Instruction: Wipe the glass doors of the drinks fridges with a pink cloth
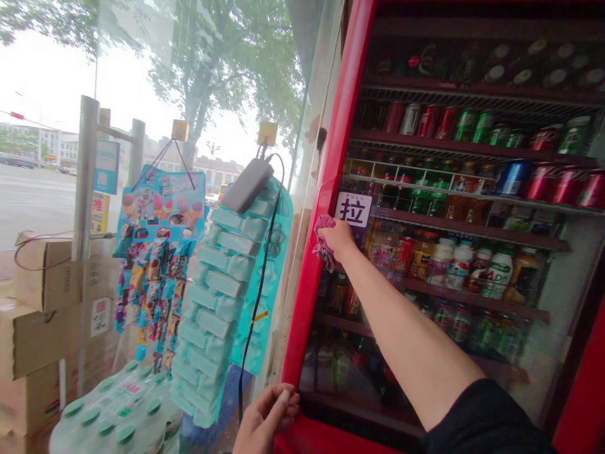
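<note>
My right hand reaches up to the red frame of a drinks fridge and presses a crumpled pink cloth against it, fingers closed around the cloth, just below a white "PULL" sticker. My left hand is low at the fridge's bottom left corner, fingers curled and touching the red frame, with nothing visible in it. Behind the glass door stand rows of cans and bottles.
Left of the fridge, against a shop window, hang teal tissue packs, a snack strip display and a grey power bank with a black cable. Shrink-wrapped bottles and cardboard boxes sit at lower left.
</note>
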Demonstrator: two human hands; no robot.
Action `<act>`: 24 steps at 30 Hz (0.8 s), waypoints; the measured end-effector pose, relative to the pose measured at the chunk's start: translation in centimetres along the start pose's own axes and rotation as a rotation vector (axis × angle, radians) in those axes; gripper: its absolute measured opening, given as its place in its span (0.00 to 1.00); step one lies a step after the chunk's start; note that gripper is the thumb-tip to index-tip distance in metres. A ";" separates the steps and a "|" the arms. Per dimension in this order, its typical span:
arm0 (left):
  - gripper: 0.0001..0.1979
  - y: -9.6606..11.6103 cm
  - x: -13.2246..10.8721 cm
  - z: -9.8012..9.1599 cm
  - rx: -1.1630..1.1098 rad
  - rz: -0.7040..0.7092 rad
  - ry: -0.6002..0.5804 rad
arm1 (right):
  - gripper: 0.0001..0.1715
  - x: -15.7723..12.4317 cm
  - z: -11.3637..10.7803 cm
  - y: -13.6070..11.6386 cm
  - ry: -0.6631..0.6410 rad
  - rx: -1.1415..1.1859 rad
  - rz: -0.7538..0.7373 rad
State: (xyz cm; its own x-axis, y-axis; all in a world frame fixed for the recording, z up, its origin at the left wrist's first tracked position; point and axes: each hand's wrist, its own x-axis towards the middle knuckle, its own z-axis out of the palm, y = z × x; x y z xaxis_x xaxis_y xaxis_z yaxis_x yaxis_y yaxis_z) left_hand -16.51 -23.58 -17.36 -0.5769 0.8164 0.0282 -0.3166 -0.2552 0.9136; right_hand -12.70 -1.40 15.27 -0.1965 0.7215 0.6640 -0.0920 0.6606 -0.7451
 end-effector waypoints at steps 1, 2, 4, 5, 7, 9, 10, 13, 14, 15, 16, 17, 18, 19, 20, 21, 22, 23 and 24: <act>0.36 0.2 0.3 -0.1 0.022 0.005 -0.012 | 0.06 0.0 -0.1 0.1 -0.008 0.006 -0.009; 0.35 0.4 0.7 -0.1 0.044 0.011 -0.026 | 0.06 -0.1 -0.2 0.2 -0.015 0.010 -0.016; 0.34 0.7 1.5 0.0 0.092 0.043 -0.029 | 0.06 -0.3 -0.5 0.3 -0.027 0.017 -0.028; 0.33 0.9 1.9 0.2 0.120 0.069 -0.016 | 0.06 -0.5 -0.7 0.4 -0.042 0.028 -0.043; 0.32 1.2 2.6 0.5 0.200 0.144 0.034 | 0.08 -1.1 -1.3 0.2 -0.083 0.067 -0.098; 0.35 1.6 3.4 0.8 0.304 0.265 0.104 | 0.09 -2.0 -2.1 -0.3 -0.117 0.081 -0.186; 0.38 2.0 3.8 0.9 0.381 0.366 0.139 | 0.09 -2.7 -2.6 -0.6 -0.118 0.066 -0.234; 0.51 3.4 5.0 1.1 0.568 0.521 0.096 | 0.12 -5.6 -4.7 -1.3 -0.051 -0.033 -0.368; 0.53 4.0 5.3 1.2 0.575 0.530 0.046 | 0.13 -7.1 -5.5 -1.3 -0.013 -0.053 -0.398; 0.54 4.6 5.6 1.2 0.564 0.529 -0.028 | 0.12 -8.9 -6.3 -1.1 0.024 -0.060 -0.409; 0.54 5.2 5.9 1.2 0.547 0.524 -0.102 | 0.11 -11.1 -7.0 -0.8 0.051 -0.055 -0.398; 0.54 5.7 6.1 1.2 0.532 0.512 -0.162 | 0.10 -13.6 -7.5 -0.2 0.061 -0.043 -0.359; 0.52 6.1 6.3 1.1 0.519 0.503 -0.202 | 0.08 -16.3 -7.9 0.5 0.046 -0.024 -0.284; 0.51 6.4 6.5 1.0 0.506 0.487 -0.230 | 0.07 -19.0 -8.1 1.4 -0.005 0.005 -0.197; 0.49 6.5 6.7 0.8 0.490 0.463 -0.252 | 0.08 -21.7 -8.2 2.5 -0.092 0.028 -0.097; 0.47 6.5 7.0 0.5 0.473 0.431 -0.279 | 0.08 -24.3 -8.0 3.5 -0.169 0.030 -0.006; 0.45 6.5 7.2 0.2 0.459 0.391 -0.317 | 0.09 -26.6 -7.8 4.6 -0.190 0.013 0.079; 0.44 6.4 7.5 0.0 0.454 0.344 -0.368 | 0.11 -28.5 -7.6 5.5 -0.192 -0.016 0.146; 0.43 6.2 7.7 -0.3 0.464 0.302 -0.419 | 0.11 -30.1 -7.3 6.3 -0.163 -0.059 0.179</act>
State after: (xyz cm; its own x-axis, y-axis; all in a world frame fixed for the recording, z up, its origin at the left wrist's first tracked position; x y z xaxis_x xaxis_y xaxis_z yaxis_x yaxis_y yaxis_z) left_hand -23.16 -18.99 -11.61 -0.2203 0.8994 0.3777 0.2212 -0.3310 0.9173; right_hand -0.23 -17.37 -8.94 -0.3601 0.7884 0.4987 0.0151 0.5395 -0.8419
